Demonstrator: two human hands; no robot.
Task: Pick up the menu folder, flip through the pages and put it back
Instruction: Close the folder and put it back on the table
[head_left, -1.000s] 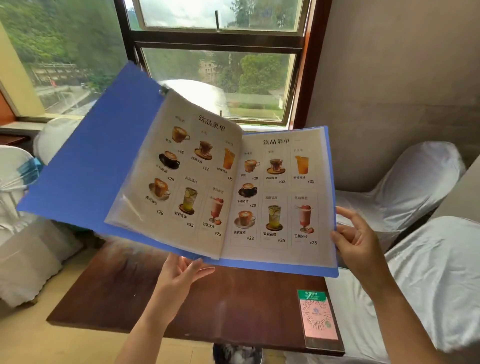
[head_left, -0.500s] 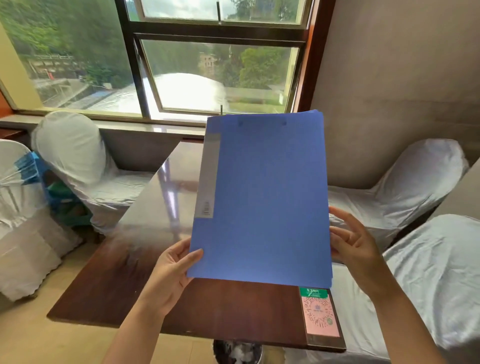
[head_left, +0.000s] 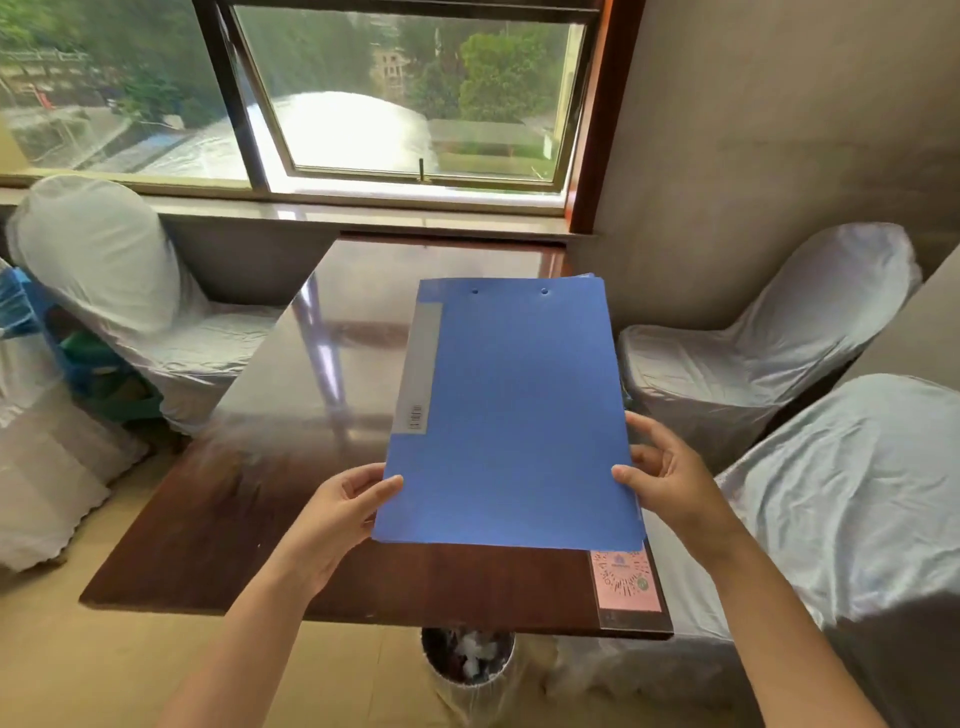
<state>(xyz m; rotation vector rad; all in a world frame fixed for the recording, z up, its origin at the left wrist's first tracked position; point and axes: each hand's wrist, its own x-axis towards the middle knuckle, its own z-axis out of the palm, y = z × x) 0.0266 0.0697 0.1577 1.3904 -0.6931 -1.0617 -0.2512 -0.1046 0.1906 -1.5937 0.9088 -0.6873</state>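
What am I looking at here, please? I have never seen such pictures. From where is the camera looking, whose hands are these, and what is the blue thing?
No machine is here. A person wears one wide-angle camera on the head, and it looks forward and down, so you see that person's own two bare arms reaching out from the bottom edge.

The blue thing is a menu folder, shut, its cover facing the camera. The left hand grips its lower left corner and the right hand grips its lower right edge. It lies low over a dark wooden table; whether it already touches the wood I cannot tell.

On the table's near right corner lies a pink card with a code, partly under the folder. Around the table stand chairs in white covers, a waste bin stands below it, and a window is behind.
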